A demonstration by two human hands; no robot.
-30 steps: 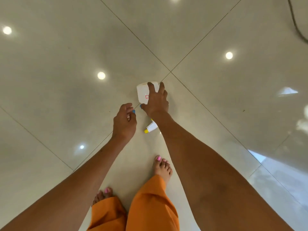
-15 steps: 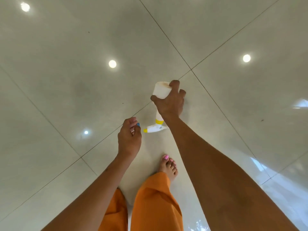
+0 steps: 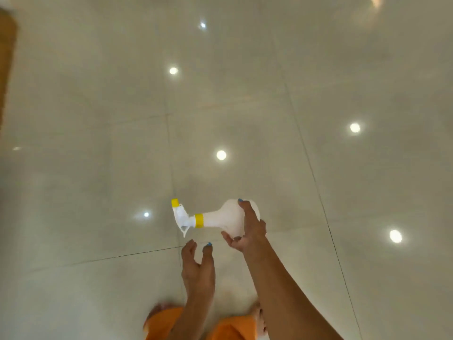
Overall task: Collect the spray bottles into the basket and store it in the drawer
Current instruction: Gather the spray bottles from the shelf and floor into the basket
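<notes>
A white spray bottle (image 3: 221,220) with a yellow collar and yellow nozzle tip is held sideways in the air above the floor, its trigger head pointing left. My right hand (image 3: 247,229) is closed around its round body. My left hand (image 3: 197,266) hangs just below and left of the bottle, fingers apart, holding nothing and not touching it. No basket or drawer is in view.
Glossy beige floor tiles (image 3: 98,192) fill the view, with ceiling lights reflected in them. Orange trouser legs (image 3: 161,325) and my feet show at the bottom. A brown wooden edge (image 3: 6,57) stands at the far left.
My right hand has lifted the bottle off the floor and turned it sideways. The view has swung, and my left hand has opened below the bottle.
</notes>
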